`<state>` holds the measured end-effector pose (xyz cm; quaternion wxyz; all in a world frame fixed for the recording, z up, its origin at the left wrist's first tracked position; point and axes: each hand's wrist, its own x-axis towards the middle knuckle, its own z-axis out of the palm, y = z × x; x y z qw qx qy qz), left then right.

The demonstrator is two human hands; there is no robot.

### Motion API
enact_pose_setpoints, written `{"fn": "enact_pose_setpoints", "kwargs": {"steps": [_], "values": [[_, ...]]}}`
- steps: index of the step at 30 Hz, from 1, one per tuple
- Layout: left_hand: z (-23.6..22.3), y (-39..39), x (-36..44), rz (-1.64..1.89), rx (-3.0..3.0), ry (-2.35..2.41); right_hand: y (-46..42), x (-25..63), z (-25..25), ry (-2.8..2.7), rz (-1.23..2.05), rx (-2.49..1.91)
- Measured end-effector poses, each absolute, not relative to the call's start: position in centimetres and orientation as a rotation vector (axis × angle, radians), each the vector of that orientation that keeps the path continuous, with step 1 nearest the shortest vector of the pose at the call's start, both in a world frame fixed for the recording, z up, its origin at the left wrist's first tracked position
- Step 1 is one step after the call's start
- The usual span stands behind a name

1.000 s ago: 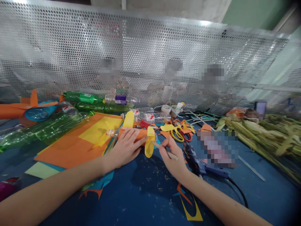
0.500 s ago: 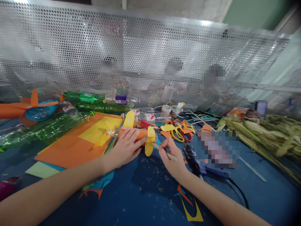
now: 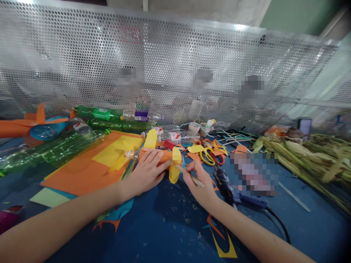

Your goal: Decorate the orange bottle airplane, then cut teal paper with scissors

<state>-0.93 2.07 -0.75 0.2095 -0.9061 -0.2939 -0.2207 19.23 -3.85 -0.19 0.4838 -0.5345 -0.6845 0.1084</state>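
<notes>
Partly hidden under the left hand (image 3: 146, 171), which grasps it, the orange-wrapped bottle (image 3: 165, 156) lies left of the right hand (image 3: 201, 187), pinching a pale stick (image 3: 196, 180)

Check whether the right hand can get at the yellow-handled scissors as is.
Probably yes: the right hand is close to the yellow-handled scissors, their handles exposed. It holds a slim pen-like tool, though, and orange paper scraps lie around them.
</notes>
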Motion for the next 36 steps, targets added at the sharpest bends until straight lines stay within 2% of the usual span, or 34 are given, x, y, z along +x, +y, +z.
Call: {"fn": "enact_pose_setpoints", "kwargs": {"steps": [8, 36], "values": [[-0.9, 2.1, -1.0, -0.619, -2.536, -0.824, -3.8, 19.7, -0.8, -1.49, 0.421, -1.194], [-0.9, 2.1, -1.0, -0.648, -2.562, -0.821, -4.1, 19.9, -1.1, -1.552, 0.377, -1.218]]}}
